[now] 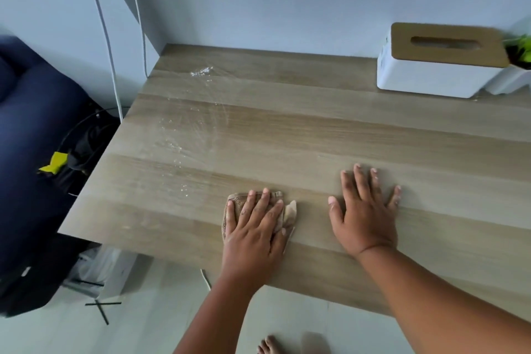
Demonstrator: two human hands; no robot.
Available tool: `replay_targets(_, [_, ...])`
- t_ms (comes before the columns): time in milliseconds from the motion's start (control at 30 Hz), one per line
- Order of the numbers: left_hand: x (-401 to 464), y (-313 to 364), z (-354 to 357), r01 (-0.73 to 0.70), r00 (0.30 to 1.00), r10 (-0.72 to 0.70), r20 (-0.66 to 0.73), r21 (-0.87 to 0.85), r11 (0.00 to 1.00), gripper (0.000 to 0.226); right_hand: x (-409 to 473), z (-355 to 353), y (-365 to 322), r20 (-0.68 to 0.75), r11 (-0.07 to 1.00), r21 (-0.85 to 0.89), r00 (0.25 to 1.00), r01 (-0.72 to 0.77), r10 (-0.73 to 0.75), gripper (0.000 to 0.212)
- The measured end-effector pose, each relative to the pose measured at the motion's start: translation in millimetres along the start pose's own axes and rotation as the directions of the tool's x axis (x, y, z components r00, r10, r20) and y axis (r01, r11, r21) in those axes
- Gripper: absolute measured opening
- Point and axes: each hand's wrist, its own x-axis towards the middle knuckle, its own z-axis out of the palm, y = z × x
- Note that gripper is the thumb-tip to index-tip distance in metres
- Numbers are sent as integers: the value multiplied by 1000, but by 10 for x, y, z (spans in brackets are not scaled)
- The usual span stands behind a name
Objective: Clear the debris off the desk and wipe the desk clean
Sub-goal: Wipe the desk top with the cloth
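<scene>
My left hand (254, 224) lies flat with straight fingers on a small brown cloth (289, 213), pressing it onto the wooden desk (316, 135) near the front edge. To its right, my right hand (366, 211) rests flat on the bare desk, fingers spread, holding nothing. White powdery debris (201, 72) sits near the desk's back left corner. Faint white smears and specks (184, 138) trail from it toward the front left.
A white tissue box with a wooden lid (439, 62) stands at the back right, beside a small green plant (521, 50). White cables (106, 37) hang down the wall at left. A dark blue seat (31, 129) and floor clutter lie left of the desk.
</scene>
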Motion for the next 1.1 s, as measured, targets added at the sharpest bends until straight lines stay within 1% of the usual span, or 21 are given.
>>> replay_targets(133, [-180,45,-10,36,999,-36,13,-28,999,57,-25,-37,-2,0,999,43,1000,21,-21,69])
replay_targets(233, [-286,65,-21,53,998,-52,31,-28,998,58,-50,-34,5,-28,995,66,997,69,-67,65])
replay_targets(400, [-589,178,7,110,993,-109,35,-43,993,58,-70,-15,15,-52,992,79,994,101,-97,69])
replay_targets(567, [-948,293,17,98,995,-98,11,-54,994,57,-79,-10,28,-50,992,73,993,107,-104,70])
replay_targets(733, [-1172,337,-4,32,999,-32,-17,10,999,56,-69,2,37,-54,991,69,993,110,-107,70])
replay_targets(900, [-1042,355,-37,61,998,-60,-14,34,998,57,-60,4,39,-56,991,74,993,109,-105,71])
replay_targets(1000, [-810,363,-67,91,996,-91,-3,5,996,57,-53,5,37,-61,992,77,993,103,-99,71])
replay_targets(1100, [-508,347,-76,136,989,-136,59,-3,991,61,-47,15,41,-68,992,76,993,98,-93,70])
